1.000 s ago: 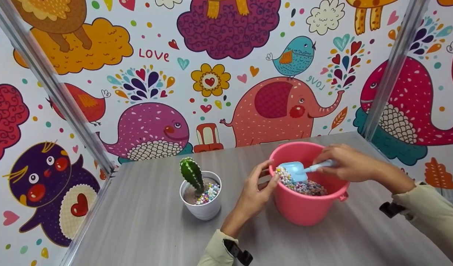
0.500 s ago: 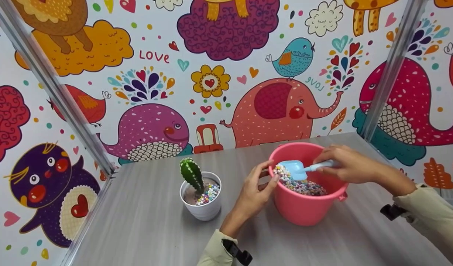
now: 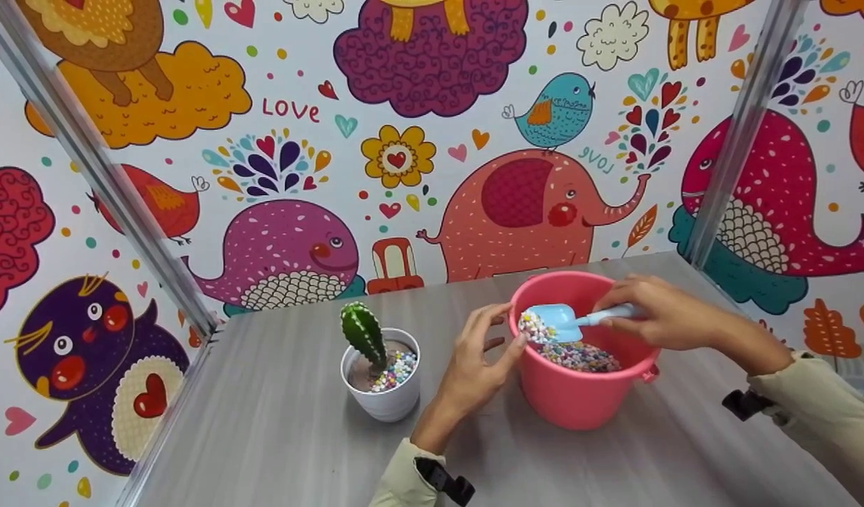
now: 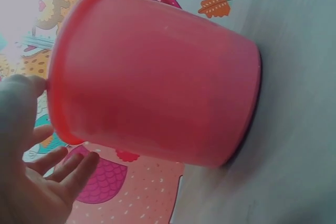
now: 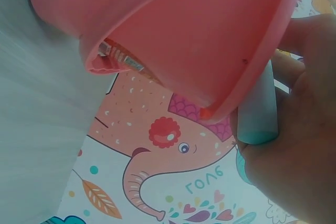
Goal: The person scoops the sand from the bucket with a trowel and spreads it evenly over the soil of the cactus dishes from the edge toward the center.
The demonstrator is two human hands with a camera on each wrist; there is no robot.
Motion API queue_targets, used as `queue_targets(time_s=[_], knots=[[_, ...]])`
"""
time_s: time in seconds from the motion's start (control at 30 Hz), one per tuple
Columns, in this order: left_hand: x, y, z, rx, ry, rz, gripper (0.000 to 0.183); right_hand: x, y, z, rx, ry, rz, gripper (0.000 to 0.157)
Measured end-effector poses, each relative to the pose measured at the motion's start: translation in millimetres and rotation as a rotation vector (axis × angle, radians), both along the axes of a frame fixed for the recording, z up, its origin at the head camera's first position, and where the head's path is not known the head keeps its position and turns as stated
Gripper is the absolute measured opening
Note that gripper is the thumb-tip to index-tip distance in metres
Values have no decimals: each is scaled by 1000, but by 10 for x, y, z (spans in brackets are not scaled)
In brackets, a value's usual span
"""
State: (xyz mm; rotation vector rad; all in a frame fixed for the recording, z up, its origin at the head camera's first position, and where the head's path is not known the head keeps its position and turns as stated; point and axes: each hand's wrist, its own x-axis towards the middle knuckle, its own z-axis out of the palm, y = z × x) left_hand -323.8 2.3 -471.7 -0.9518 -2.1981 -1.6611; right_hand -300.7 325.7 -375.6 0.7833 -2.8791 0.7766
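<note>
My right hand [image 3: 660, 313] holds the handle of a light blue toy shovel [image 3: 555, 322] inside a pink bucket [image 3: 579, 401]. A small heap of multicoloured beads [image 3: 536, 328] lies at the shovel's front end, near the left rim. More beads cover the bucket's bottom below. At the bucket's left side is my left hand [image 3: 470, 366], fingers spread and loosely bent, the thumb touching the rim. The left wrist view has the thumb at the rim and the other fingers beside the wall. Only the handle end [image 5: 257, 114] of the shovel shows in the right wrist view; the bucket hides its blade.
Left of the bucket stands a white pot [image 3: 382, 405] with a green cactus [image 3: 363, 334] and coloured beads over part of its soil. Both containers rest on a grey wood-grain table [image 3: 263, 422]. Patterned walls [image 3: 403, 70] and metal posts [image 3: 738, 141] enclose the back and sides.
The left hand has shifted slightly left, its fingers drawn a little off the rim. The shovel, with beads at its front, has barely moved within the bucket. The head view has shifted slightly.
</note>
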Motion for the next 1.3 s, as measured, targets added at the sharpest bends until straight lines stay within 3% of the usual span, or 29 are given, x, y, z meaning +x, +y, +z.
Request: queue_targets(time_s=[0.4, 0.87, 1.1, 1.3], knots=[[53, -354, 221, -82, 98, 82, 50, -19, -83, 49, -1, 26, 20, 30], [217, -905, 566, -182, 221, 204, 53, -57, -305, 92, 20, 47, 37, 30], [297, -1191, 663, -174, 298, 226, 52, -85, -516, 85, 5, 81, 73, 30], [272, -1428, 680, -109, 377, 241, 53, -99, -705, 93, 14, 77, 104, 29]])
